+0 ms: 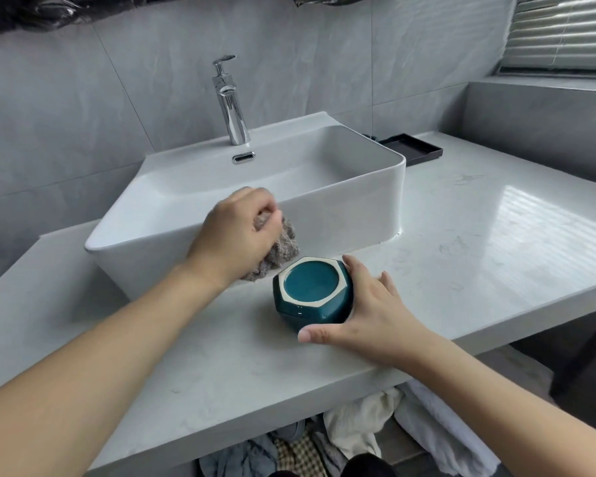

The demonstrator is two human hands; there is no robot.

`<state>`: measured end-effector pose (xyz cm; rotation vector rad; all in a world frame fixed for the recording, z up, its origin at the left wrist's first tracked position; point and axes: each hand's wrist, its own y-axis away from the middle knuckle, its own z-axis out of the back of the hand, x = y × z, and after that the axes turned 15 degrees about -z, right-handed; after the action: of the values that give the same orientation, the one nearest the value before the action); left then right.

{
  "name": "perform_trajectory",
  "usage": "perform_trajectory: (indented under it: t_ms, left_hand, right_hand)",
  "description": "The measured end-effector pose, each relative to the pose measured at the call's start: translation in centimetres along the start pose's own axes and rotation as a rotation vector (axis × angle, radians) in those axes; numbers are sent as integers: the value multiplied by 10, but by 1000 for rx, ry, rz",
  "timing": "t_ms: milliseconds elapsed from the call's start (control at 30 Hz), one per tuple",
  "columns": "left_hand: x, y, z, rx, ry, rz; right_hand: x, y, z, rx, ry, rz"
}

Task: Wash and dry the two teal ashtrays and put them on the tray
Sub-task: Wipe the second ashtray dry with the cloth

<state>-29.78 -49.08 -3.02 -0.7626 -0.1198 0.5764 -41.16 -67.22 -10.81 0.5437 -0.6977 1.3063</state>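
- Head view: the left hand (236,232) is closed around a grey cloth (279,249), in front of the white sink (369,215).
- The teal ashtray (312,292) sits upside down on the bench (479,242), just right of the cloth. Its flat bottom faces up.
- The right hand (369,315) cups the ashtray's right side with the thumb in front and loose fingers behind. It steadies the ashtray more than it grips it.
- The step looks like drying. The person should keep the ashtray still and rub the cloth over the bottom and all the sides, then turn it over and dry the inside.
- The black tray (412,149) waits far right behind the sink, well apart from the ashtray. Only one ashtray shows.
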Motion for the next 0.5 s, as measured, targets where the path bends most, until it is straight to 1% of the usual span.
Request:
perform_trajectory:
  t_ms: [33,67,133,167,200,267,300,367,500]
  left_hand:
    - [0,2,-7,46,-67,-84]
    - [0,4,-14,110,-85,-126]
    - [-1,8,-25,229,-13,-126]
    - [-2,9,-28,273,45,-92]
    - [-2,8,-30,314,115,-15]
    - [1,6,-30,383,295,184]
    - [3,6,-30,399,358,242]
    - [9,9,-31,396,432,275]
    - [9,19,-36,292,553,304]
  right_hand:
    - [1,0,-2,-22,5,11]
    - [1,-1,-3,-33,6,11]
    - [0,-3,-4,-49,13,-1]
    - [-1,-4,-4,-61,20,2]
    - [-1,-4,-4,-73,26,7]
    - [0,-3,-4,-77,36,7]
    - [0,-2,-4,-69,40,4]
    - [1,-2,-4,-64,50,1]
    - [2,-2,-5,-71,74,-12]
